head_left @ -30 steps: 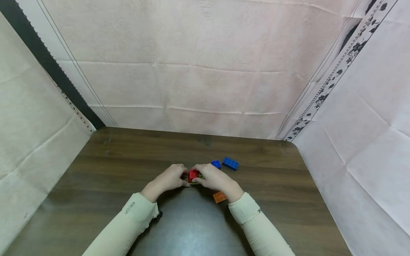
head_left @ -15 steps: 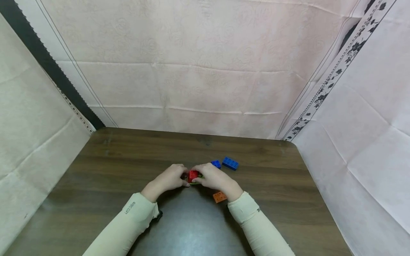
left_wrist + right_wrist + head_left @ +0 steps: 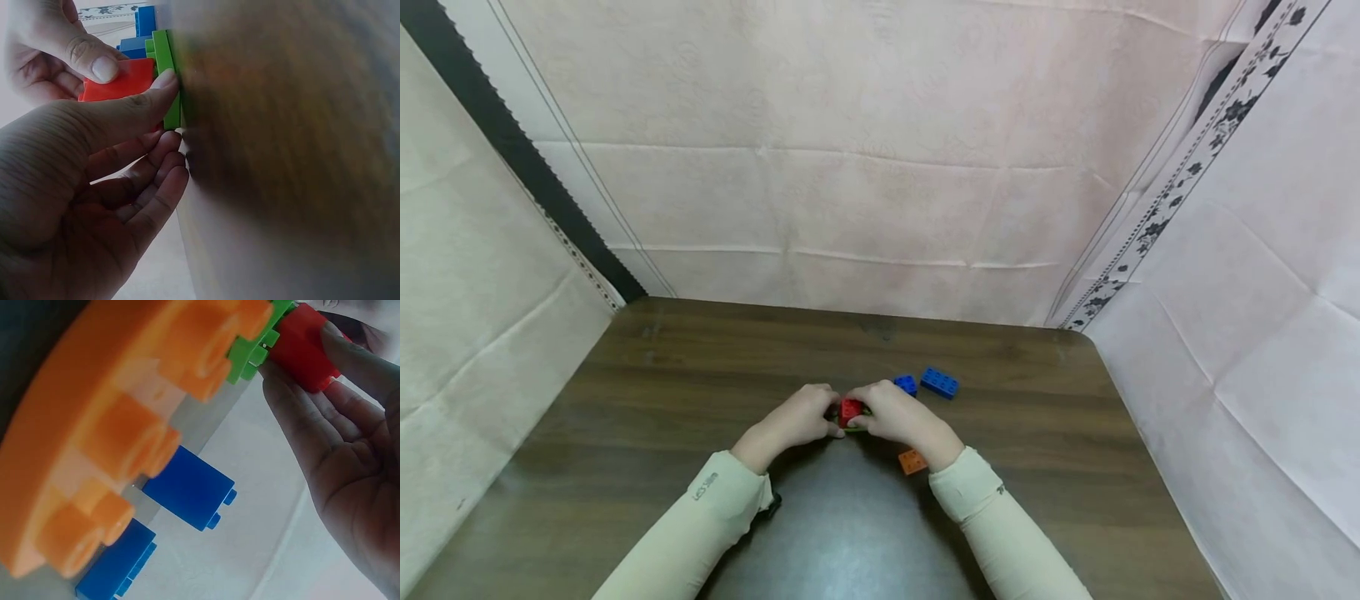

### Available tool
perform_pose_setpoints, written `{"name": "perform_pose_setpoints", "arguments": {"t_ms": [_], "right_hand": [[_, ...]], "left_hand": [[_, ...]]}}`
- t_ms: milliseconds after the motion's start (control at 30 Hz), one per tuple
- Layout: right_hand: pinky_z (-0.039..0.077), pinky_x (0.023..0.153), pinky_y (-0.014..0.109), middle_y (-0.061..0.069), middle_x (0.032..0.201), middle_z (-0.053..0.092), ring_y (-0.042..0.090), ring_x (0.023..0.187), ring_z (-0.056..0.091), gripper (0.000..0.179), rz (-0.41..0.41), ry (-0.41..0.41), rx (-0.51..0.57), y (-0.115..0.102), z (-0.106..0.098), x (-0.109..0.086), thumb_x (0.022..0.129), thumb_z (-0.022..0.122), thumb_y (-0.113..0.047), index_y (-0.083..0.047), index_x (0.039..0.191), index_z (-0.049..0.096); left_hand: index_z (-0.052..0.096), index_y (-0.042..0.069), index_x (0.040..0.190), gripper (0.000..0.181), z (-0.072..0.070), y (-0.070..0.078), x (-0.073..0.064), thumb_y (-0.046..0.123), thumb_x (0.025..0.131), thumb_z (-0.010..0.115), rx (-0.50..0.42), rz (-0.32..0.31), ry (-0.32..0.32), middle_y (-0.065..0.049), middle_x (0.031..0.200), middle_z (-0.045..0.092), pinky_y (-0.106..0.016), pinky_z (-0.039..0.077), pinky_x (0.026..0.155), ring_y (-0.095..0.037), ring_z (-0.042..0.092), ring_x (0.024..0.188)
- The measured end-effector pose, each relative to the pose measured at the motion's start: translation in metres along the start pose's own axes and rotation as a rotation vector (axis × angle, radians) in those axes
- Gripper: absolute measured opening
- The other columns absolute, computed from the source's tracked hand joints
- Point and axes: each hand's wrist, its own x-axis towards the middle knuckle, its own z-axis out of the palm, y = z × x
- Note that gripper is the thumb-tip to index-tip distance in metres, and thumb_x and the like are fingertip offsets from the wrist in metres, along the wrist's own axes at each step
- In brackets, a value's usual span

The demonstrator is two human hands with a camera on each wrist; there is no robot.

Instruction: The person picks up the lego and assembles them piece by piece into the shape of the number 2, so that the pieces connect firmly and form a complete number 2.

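Note:
A red toy brick (image 3: pixel 850 410) stands on the studs of a thin green building plate (image 3: pixel 164 59), between my hands near the middle of the table. My right hand (image 3: pixel 897 414) pinches the red brick with thumb and fingers. With its thumb on one edge and fingers on the other, my left hand (image 3: pixel 797 418) grips an end of the green plate. In the right wrist view, the red brick (image 3: pixel 307 347) sits against the green plate (image 3: pixel 247 357), partly covered by my fingers. Whether the brick is fully seated I cannot tell.
Two blue bricks lie behind my right hand: a longer one (image 3: pixel 940 382) and a smaller one (image 3: pixel 906 385). An orange brick (image 3: pixel 912 462) lies beside my right wrist, close to the sleeve. The wooden table (image 3: pixel 700 358) ends at pale cloth walls (image 3: pixel 850 208).
My right hand has shifted very slightly left, along with the red brick. The left hand stays in place, and the loose bricks have not moved.

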Motion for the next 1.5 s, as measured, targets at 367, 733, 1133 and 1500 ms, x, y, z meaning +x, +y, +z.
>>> {"name": "perform_pose_setpoints", "arguments": {"t_ms": [367,733,1133,1500], "right_hand": [[0.047,0.058,0.021,-0.001,0.097,0.071,0.005,0.066,0.057,0.027,0.001,-0.012,-0.030,-0.002,-0.003,0.001,0.095,0.072,-0.019,-0.010,0.120,0.071],[0.049,0.061,0.019,0.000,0.099,0.072,0.003,0.069,0.059,0.028,0.000,-0.012,-0.005,0.002,-0.001,0.000,0.096,0.071,-0.021,-0.009,0.121,0.070],[0.049,0.062,0.018,-0.004,0.090,0.069,0.002,0.068,0.058,0.019,-0.025,-0.008,-0.001,0.005,-0.002,0.001,0.096,0.071,-0.021,-0.011,0.112,0.071],[0.049,0.060,0.019,-0.006,0.087,0.068,0.003,0.066,0.058,0.017,-0.032,-0.007,0.009,0.005,-0.002,0.002,0.096,0.071,-0.022,-0.011,0.109,0.071]], "left_hand": [[0.071,0.013,0.098,0.024,0.002,0.000,0.002,0.024,0.082,0.086,0.006,-0.004,0.000,0.003,0.088,0.058,-0.031,0.049,0.068,-0.011,0.053,0.073],[0.069,0.010,0.114,0.036,-0.011,0.007,-0.005,0.023,0.084,0.084,-0.060,0.005,-0.002,-0.001,0.102,0.066,-0.035,0.053,0.078,-0.016,0.062,0.089],[0.074,0.011,0.111,0.025,-0.021,0.017,-0.004,0.025,0.090,0.078,-0.062,0.005,0.037,0.002,0.098,0.072,-0.032,0.055,0.076,-0.007,0.064,0.083],[0.075,0.011,0.106,0.020,-0.019,0.016,-0.004,0.023,0.090,0.078,-0.068,0.004,0.037,0.003,0.094,0.072,-0.029,0.054,0.071,-0.005,0.062,0.076]]}}
